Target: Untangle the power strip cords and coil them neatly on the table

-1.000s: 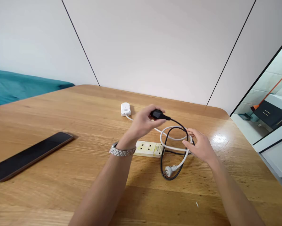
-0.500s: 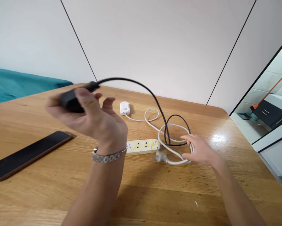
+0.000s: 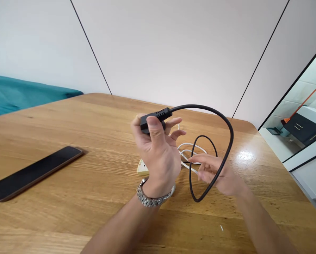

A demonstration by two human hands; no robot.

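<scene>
My left hand (image 3: 160, 151), with a metal-band watch (image 3: 152, 201) on its wrist, is raised over the table. It grips a black plug (image 3: 147, 121) between thumb and fingers. From the plug a black cord (image 3: 230, 134) arches right and loops down in front of my right hand (image 3: 218, 174). That hand is low, with thumb and fingers drawn together at the white cable (image 3: 191, 167) and the index finger stretched left. Behind my left wrist, one end of a cream power strip (image 3: 142, 168) shows; the rest is hidden. Coils of white and black cord lie between the hands.
A long dark flat object like a phone (image 3: 38, 171) lies on the wooden table (image 3: 107, 225) at left. A small white scrap (image 3: 221, 228) lies near the front. Teal fabric (image 3: 23, 93) is beyond the left edge, a white panelled wall (image 3: 173, 53) behind.
My left hand has swung right and slightly down with the black plug, now covering most of the strip and the white box. My right hand's fingers have drawn together at the white cable.
</scene>
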